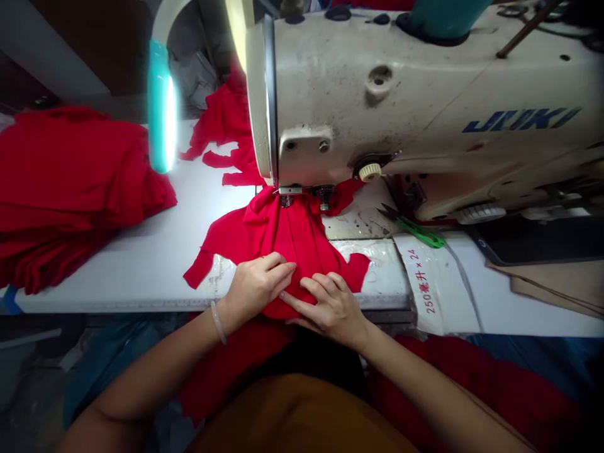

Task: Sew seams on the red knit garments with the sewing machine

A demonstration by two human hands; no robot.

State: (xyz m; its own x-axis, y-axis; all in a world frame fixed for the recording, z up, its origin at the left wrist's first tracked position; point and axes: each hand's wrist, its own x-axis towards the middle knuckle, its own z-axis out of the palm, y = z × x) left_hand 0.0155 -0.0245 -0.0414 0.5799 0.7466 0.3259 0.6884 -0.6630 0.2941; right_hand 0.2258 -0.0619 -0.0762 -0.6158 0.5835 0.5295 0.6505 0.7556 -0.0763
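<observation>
A piece of red fabric (287, 236) lies bunched on the white table (155, 264), running from the table's front edge up under the presser foot (285, 196) of a cream sewing machine (401, 100). My left hand (257, 283) rests on the near end of the fabric with its fingers curled and pinching the cloth. My right hand (330, 305) lies beside it, fingers together and pressed on the same fabric edge. The two hands touch at the fingertips. A pale bracelet (218, 322) circles my left wrist.
A thick pile of red fabric pieces (66, 189) fills the left of the table. More red scraps (226, 132) lie behind the machine head. A lit teal lamp (162, 107) hangs at left. Green-handled snips (418, 231) sit under the machine arm, by a printed white label (425, 283).
</observation>
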